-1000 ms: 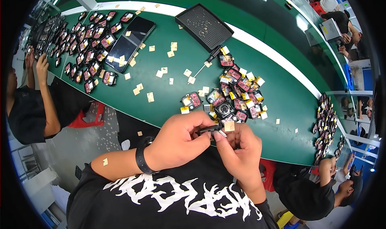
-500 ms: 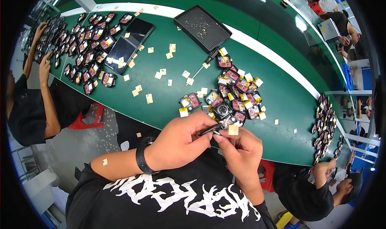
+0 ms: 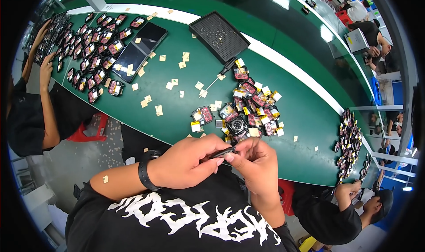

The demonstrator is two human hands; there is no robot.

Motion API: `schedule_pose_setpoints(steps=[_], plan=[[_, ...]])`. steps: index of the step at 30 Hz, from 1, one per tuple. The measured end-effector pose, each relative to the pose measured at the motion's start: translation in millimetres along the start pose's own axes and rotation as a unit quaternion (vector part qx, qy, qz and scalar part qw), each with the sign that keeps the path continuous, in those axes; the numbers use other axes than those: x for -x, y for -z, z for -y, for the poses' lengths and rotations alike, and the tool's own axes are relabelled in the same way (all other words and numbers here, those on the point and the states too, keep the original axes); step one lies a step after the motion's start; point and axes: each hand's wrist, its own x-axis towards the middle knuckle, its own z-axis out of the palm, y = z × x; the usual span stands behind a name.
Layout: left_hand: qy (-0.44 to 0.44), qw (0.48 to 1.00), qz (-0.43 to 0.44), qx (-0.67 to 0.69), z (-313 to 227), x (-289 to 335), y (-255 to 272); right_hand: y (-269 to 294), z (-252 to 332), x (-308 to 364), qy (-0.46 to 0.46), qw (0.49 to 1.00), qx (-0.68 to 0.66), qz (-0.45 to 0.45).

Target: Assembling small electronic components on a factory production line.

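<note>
Left hand and right hand both pinch a dark part, on the near side of the watch-module pile; a screwdriver lies beside the pile's far end, a black tray beyond it

Your left hand and right hand mostly hide the dark piece; at ten o'clock, crowded parts look indistinct.

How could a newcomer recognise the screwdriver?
On the green table, find the black tray. Near its lowest corner in the picture lies the screwdriver, pointing down-left. It is long and thin, unlike the small pale squares around it.
</note>
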Motion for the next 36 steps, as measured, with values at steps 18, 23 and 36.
schedule_pose_setpoints(steps=[18,23,36], plan=[[0.102,0.974,-0.080,0.187,-5.0,9.7,17.7,27.5,9.9,26.9,0.032,0.974,0.150,-0.164],[0.102,0.959,-0.052,0.258,-22.6,14.4,29.8,38.9,-5.7,23.6,0.109,0.921,0.316,-0.200],[-0.004,0.997,-0.061,0.049,-35.6,39.0,56.8,24.2,-5.5,-4.9,0.243,0.710,0.658,-0.067]])
